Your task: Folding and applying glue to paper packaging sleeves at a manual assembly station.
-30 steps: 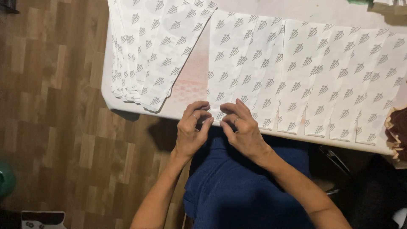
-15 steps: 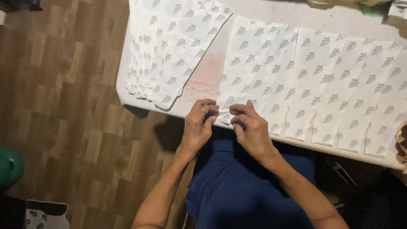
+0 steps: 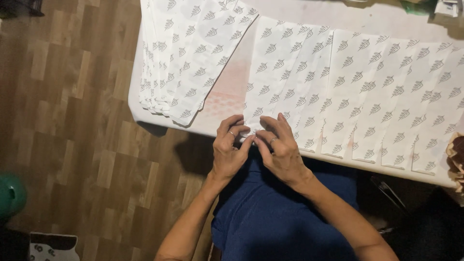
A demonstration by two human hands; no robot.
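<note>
A row of white paper sheets (image 3: 367,92) printed with small grey leaf marks lies overlapped across the white table (image 3: 391,19). My left hand (image 3: 231,150) and my right hand (image 3: 280,152) meet at the table's near edge. Both pinch the near corner of the leftmost sheet (image 3: 285,82) with their fingertips. Each hand wears a ring. The corner itself is mostly hidden by my fingers.
A fanned stack of the same printed sheets (image 3: 188,53) overhangs the table's left end. A pink patterned patch (image 3: 227,96) shows between stack and row. Wooden floor (image 3: 67,121) lies to the left, with a green round object (image 3: 9,195) low left. Brown crinkled paper (image 3: 456,157) sits at the right edge.
The view has drifted, so the table sits further right and lower in frame. My hands stay together at the sheet's corner, with fingers shifting slightly.
</note>
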